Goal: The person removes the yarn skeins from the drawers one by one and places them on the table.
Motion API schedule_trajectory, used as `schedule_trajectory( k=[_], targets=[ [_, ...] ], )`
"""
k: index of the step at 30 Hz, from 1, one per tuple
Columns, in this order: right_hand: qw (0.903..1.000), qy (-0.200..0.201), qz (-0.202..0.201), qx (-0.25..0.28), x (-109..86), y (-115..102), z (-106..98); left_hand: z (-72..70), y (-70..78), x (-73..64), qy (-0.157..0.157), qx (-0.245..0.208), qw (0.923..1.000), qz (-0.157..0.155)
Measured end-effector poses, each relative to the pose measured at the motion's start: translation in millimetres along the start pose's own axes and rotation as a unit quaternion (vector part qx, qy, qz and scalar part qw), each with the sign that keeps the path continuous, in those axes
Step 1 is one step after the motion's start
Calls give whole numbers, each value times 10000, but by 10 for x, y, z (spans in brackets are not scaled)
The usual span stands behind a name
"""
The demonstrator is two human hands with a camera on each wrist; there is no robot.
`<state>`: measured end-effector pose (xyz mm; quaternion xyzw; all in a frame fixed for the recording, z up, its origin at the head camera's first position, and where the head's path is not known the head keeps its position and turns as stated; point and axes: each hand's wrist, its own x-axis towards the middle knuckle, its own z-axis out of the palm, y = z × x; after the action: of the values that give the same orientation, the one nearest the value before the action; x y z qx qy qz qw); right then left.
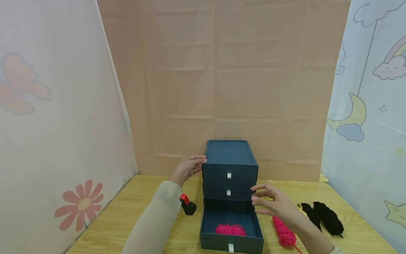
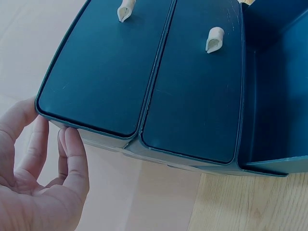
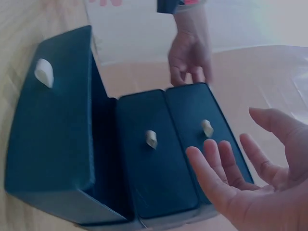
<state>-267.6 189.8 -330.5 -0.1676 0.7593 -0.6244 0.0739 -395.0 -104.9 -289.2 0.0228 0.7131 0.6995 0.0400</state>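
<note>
A dark blue drawer unit of three stacked drawers stands on the table, each with a small white pull tab. Its bottom drawer is pulled out, and a pink yarn skein lies inside. My left hand touches the unit's upper left side, fingers along the top drawer's edge in the left wrist view. To the right of the unit, my right hand hovers beside the middle drawer. Its fingers are spread and loosely bent, with nothing between them.
Right of the drawers lie another pink yarn skein, black yarn skeins and some yellow yarn, partly hidden by my right hand. A brown sheet hangs behind the wooden table. Printed cloths flank both sides.
</note>
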Motion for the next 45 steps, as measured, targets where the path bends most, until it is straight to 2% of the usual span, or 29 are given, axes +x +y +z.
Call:
schedule_trajectory(
  k=[5,14,18,27,31,40,45],
  targets=[
    [9993,-360,-105,66,132,98,147,4,5,-4,-19,23,10000,-17],
    [9973,-665,269,124,361,322,277,18,4,-5,-23,30,10000,-77],
    [9951,-914,386,-51,457,425,323,19,11,-15,-16,30,10000,-78],
    [9805,-1587,973,-625,560,539,444,20,22,-14,-47,-7,10000,-60],
    [9744,-1807,1066,-804,577,573,465,24,33,-20,-68,-10,9999,-83],
    [9666,-1817,1386,-1163,596,645,475,29,33,-25,-102,5,9999,-75],
    [9636,-1921,1408,-1216,606,648,481,38,38,-19,-92,-6,9999,-79]
  ],
)
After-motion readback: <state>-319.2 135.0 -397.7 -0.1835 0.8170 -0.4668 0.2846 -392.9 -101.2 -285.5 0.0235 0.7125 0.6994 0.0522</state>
